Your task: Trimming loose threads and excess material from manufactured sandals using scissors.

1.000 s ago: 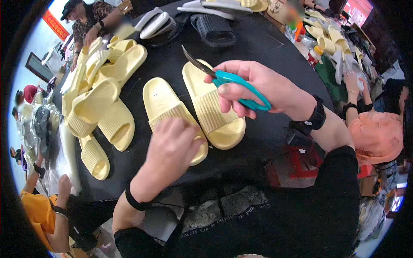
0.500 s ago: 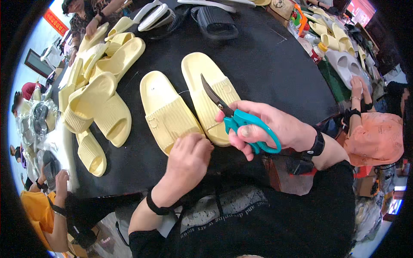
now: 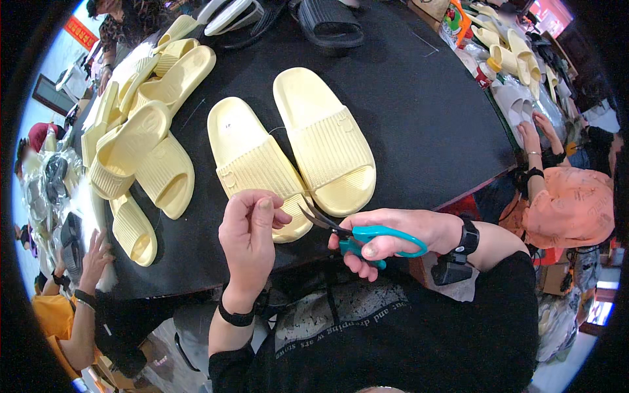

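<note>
A pair of pale yellow slide slippers lies side by side on the black table. A thin loop of thread shows between them. My left hand (image 3: pixel 250 226) is raised over the toe end of the left slipper (image 3: pixel 252 164), thumb and fingers pinched together. What the pinch holds is too fine to make out. In my right hand (image 3: pixel 403 236) are teal-handled scissors (image 3: pixel 386 241), gripped by the loops. Their dark blades stand slightly apart, pointing toward my left hand, just below the toe of the right slipper (image 3: pixel 327 141).
More yellow slippers (image 3: pixel 154 150) are heaped on the table's left. Black slides (image 3: pixel 331 26) and a white slipper (image 3: pixel 236 16) sit at the far side. Co-workers' hands (image 3: pixel 97 259) show at left, and others (image 3: pixel 534 134) at right by grey slippers (image 3: pixel 514 101) and a bottle (image 3: pixel 486 71).
My left hand has lifted off the left slipper's toe and moved left, its fingers now upward. The scissors have come down off the right slipper toward me, and their blades have parted.
</note>
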`<action>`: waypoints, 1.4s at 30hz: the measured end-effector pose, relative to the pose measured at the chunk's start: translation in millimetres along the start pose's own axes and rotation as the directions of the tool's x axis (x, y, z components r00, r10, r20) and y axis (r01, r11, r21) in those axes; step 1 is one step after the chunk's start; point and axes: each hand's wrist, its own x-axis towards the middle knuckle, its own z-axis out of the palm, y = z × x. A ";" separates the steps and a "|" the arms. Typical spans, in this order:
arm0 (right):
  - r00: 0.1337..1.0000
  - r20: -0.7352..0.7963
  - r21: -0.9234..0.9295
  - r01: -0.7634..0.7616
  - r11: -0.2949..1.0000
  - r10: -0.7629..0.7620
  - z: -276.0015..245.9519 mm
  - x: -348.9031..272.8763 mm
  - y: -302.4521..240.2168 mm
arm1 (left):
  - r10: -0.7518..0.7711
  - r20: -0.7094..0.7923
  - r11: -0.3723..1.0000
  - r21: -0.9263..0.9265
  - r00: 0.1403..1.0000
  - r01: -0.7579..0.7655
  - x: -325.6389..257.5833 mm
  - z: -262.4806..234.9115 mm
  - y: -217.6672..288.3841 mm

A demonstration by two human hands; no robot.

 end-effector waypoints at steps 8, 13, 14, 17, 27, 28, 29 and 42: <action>0.982 -0.180 0.033 0.063 0.997 -0.057 1.6 13.4 4.5 | 0.086 0.069 0.995 0.040 0.994 -0.089 -7.2 -2.7 -8.8; 0.976 -0.205 -0.098 0.060 0.993 -0.079 8.5 12.1 -12.0 | 0.141 0.103 0.988 0.044 0.985 -0.146 -9.4 -14.7 3.7; 0.973 -0.220 -0.123 0.046 0.991 -0.072 7.0 11.9 -15.8 | 0.145 0.098 0.988 0.042 0.985 -0.150 -9.4 -17.2 2.9; 0.969 -0.231 -0.216 0.037 0.976 -0.087 7.5 8.2 -26.4 | 0.179 0.160 0.979 0.071 0.971 -0.192 -13.0 -32.9 14.7; 0.951 -0.248 -0.178 0.144 0.973 -0.186 5.4 10.9 -39.8 | -0.246 -0.469 0.921 0.161 0.848 0.356 -117.5 -163.5 13.5; 0.951 -0.244 -0.167 0.150 0.974 -0.188 5.1 11.1 -41.5 | -0.218 -0.382 0.961 0.075 0.898 0.265 -132.7 -177.0 13.8; 0.952 -0.240 -0.173 0.153 0.973 -0.193 5.1 15.1 -42.9 | -0.232 -0.434 0.937 0.142 0.871 0.320 -143.8 -183.4 13.1; 0.948 -0.261 -0.331 0.088 0.940 -0.181 11.2 28.7 -65.7 | 0.030 -0.468 0.580 0.728 0.883 0.366 -151.0 -200.2 -32.8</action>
